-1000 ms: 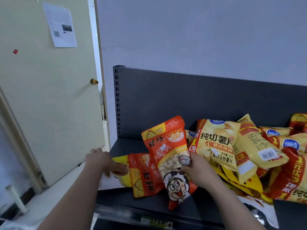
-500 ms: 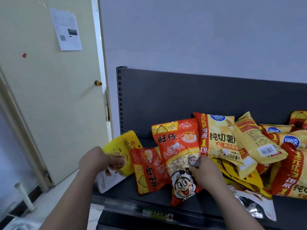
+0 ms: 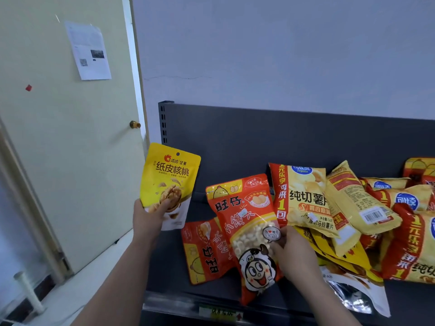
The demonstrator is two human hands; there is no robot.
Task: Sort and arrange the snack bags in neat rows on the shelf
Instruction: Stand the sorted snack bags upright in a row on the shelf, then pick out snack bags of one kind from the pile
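Standing upright in the left hand (image 3: 147, 218), a yellow walnut bag (image 3: 170, 180) is held clear above the left end of the shelf (image 3: 211, 294). The thumb is curled across the bag's lower front and the other fingers are hidden behind it. To the right of those fingers, the right hand (image 3: 295, 254) pinches a red snack bag (image 3: 247, 231) with a cartoon face by its right edge, thumb on the front and the remaining fingers behind. That bag tilts, its bottom reaching down to the shelf's front lip, though contact cannot be told. Between the two hands, below the left fingers, a second red bag (image 3: 203, 254) lies flat on the shelf, partly under the held red one. Just above the right fingers, a yellow chip bag (image 3: 304, 201) leans on a loose pile of chip bags (image 3: 400, 231) spreading to the right. Below that hand, a silver-and-white bag (image 3: 353, 296) lies at the shelf's front. Behind everything stands the dark back panel (image 3: 259, 137). Left of the left fingers is a pale door (image 3: 58, 161) with a brass knob (image 3: 134, 124) and a paper sheet (image 3: 89, 50) on it.
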